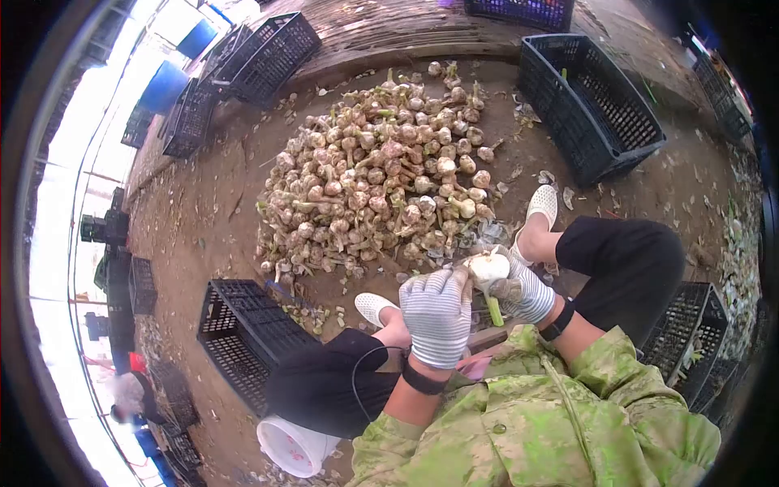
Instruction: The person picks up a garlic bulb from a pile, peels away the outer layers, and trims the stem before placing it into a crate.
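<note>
A white garlic bulb (488, 269) with a short green stem hanging down is held in front of my lap. My right hand (526, 290), in a striped grey-and-white glove, is wrapped around its right side. Against the bulb's left edge, my left hand (436, 315) is closed in the same kind of glove, thumb and fingertips pinched together. What lies between those fingertips is too small to make out. Just beyond both hands, a big heap of unpeeled garlic bulbs (377, 166) with dirt-brown skins covers the ground.
A black plastic crate (596, 109) stands right of the heap, another crate (243, 337) by my left leg, and a third crate (690, 333) behind my right leg. A white bucket (296, 446) is at lower left. Peeled skins and cut stems litter the ground.
</note>
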Demonstrator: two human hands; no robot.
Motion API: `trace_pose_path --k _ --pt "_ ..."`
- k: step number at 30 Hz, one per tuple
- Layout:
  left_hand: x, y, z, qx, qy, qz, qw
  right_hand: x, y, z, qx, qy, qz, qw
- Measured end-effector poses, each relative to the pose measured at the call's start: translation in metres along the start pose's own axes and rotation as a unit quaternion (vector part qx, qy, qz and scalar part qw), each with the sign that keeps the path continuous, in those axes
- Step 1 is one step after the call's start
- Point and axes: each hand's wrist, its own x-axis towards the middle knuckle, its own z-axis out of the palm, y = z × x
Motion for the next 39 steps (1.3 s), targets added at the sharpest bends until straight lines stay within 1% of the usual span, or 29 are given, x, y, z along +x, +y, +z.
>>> trace_pose_path --k 3,4,5,6,7,9,10,12,13,15,16,17,18,19,21,22,23,25,26,27,29,30,31,33,34,35,37,38,39 --pt "-0.001 0.002 0.0 0.025 0.003 0.011 1.0 -0.001 0.009 -0.004 -0.03 -0.026 -0.048 0.998" --pt "-0.002 -0.002 0.002 -0.065 0.005 -0.042 0.997 -0.002 0.007 -0.004 -0.029 -0.025 -0.052 0.998" --pt "-0.002 -0.006 0.004 -0.155 0.007 -0.095 0.983 -0.003 0.003 -0.003 -0.02 -0.072 -0.033 0.997" --pt "0.003 0.002 -0.008 -0.378 -0.05 -0.339 0.86 -0.005 0.0 -0.003 -0.01 -0.117 -0.012 0.993" --pt "0.006 0.001 -0.012 -0.467 -0.048 -0.425 0.774 -0.004 0.0 -0.006 -0.009 -0.115 -0.012 0.993" --pt "0.001 -0.006 -0.015 -0.502 -0.072 -0.39 0.768 0.003 0.0 -0.01 0.163 -0.009 0.172 0.971" --pt "0.0 -0.005 -0.016 -0.5 -0.073 -0.391 0.769 0.002 -0.002 -0.008 0.165 -0.011 0.173 0.971" --pt "-0.001 -0.001 -0.021 -0.429 -0.083 -0.303 0.847 -0.004 -0.01 0.001 -0.072 -0.052 0.116 0.989" --pt "-0.002 -0.002 -0.024 -0.427 -0.082 -0.305 0.847 -0.005 -0.012 0.004 -0.19 -0.072 0.085 0.975" --pt "-0.003 -0.008 -0.031 -0.461 -0.161 -0.306 0.817 -0.005 -0.007 0.004 -0.178 -0.067 0.09 0.978" --pt "-0.007 -0.013 -0.034 -0.548 -0.08 -0.399 0.731 -0.007 -0.011 0.004 -0.137 -0.101 0.077 0.982" --pt "-0.009 -0.027 -0.031 -0.551 -0.043 -0.218 0.805 -0.01 -0.014 0.002 -0.096 -0.133 0.063 0.985" --pt "-0.009 -0.036 -0.039 -0.741 0.05 -0.323 0.586 -0.004 0.013 -0.02 0.03 -0.103 0.115 0.988" --pt "-0.008 -0.045 -0.048 -0.856 0.137 -0.395 0.306 -0.008 0.006 -0.014 0.028 -0.099 0.113 0.988" --pt "-0.009 -0.051 -0.061 -0.744 0.122 -0.391 0.528 -0.013 -0.011 -0.001 -0.06 -0.107 0.037 0.992" --pt "-0.012 -0.064 -0.062 -0.653 -0.05 -0.3 0.694 -0.01 -0.01 -0.004 -0.094 -0.118 0.038 0.988" --pt "-0.013 -0.071 -0.062 -0.361 -0.239 -0.334 0.837 -0.008 -0.011 -0.003 -0.094 -0.122 0.036 0.987" --pt "-0.02 -0.052 -0.043 -0.13 -0.19 -0.163 0.959 -0.007 -0.011 0.0 0.012 -0.111 0.055 0.992" --pt "-0.025 -0.038 -0.041 -0.294 -0.146 -0.248 0.911 -0.008 -0.007 0.0 0.015 -0.109 0.059 0.992" --pt "-0.024 -0.027 -0.037 -0.296 -0.148 -0.25 0.91 -0.009 -0.004 -0.001 -0.011 -0.098 0.062 0.993" --pt "-0.019 -0.008 -0.029 -0.245 -0.06 -0.063 0.966 -0.007 0.002 -0.005 -0.07 -0.081 0.072 0.992" --pt "-0.014 0.005 -0.03 -0.173 -0.035 -0.05 0.983 0.003 0.007 -0.008 -0.056 -0.114 0.121 0.984" --pt "-0.013 0.003 -0.027 -0.172 -0.032 -0.053 0.983 0.001 0.009 -0.009 -0.058 -0.116 0.124 0.984" --pt "-0.009 -0.004 -0.02 -0.178 -0.05 -0.025 0.982 -0.005 0.007 -0.001 0.103 -0.176 0.123 0.971" --pt "-0.004 -0.003 -0.021 -0.365 -0.07 -0.166 0.913 -0.012 0.008 -0.007 0.084 -0.168 0.141 0.972" --pt "-0.002 -0.003 -0.019 -0.52 -0.018 -0.284 0.805 -0.011 0.009 -0.008 0.085 -0.168 0.142 0.972" --pt "0.001 -0.03 -0.019 -0.682 0.052 -0.416 0.599 -0.007 0.008 -0.011 0.175 -0.106 0.25 0.946" --pt "0.0 -0.035 -0.024 -0.585 0.039 -0.438 0.682 -0.006 0.008 -0.012 0.19 -0.108 0.25 0.943" --pt "0.004 -0.032 -0.026 -0.526 0.04 -0.444 0.725 -0.007 0.005 -0.011 0.191 -0.107 0.247 0.944"
